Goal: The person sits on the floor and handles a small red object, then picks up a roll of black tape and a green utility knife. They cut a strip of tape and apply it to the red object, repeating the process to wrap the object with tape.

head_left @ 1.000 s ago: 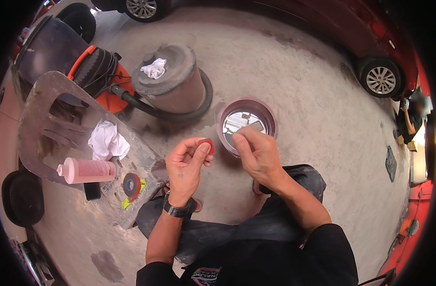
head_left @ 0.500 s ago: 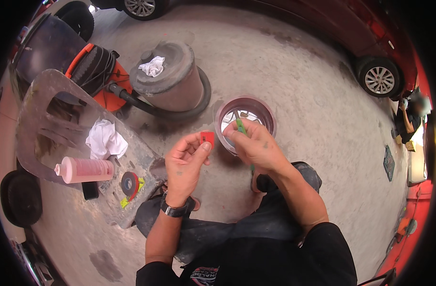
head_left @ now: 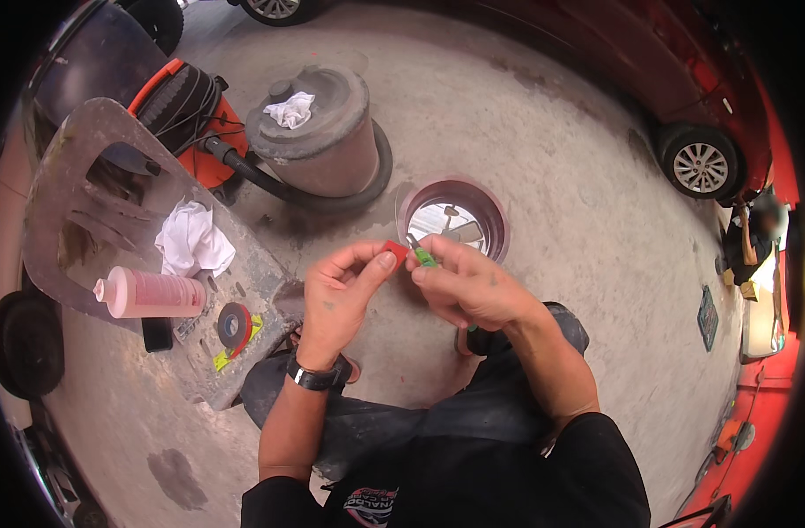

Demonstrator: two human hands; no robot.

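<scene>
Basin (head_left: 496,211) beyond right hand (head_left: 473,283) — bottle (head_left: 160,293) on chair (head_left: 263,295), left.

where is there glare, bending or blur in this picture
All in the head view: bright reflections inside the round basin; fisheye bending along the dark red car, black corners; a smeared patch over the head of the person at far right; left hand and right hand fairly sharp.

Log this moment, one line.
left hand: holds red piece | right hand: holds green tool, tip near red piece | maroon basin: beyond
</scene>
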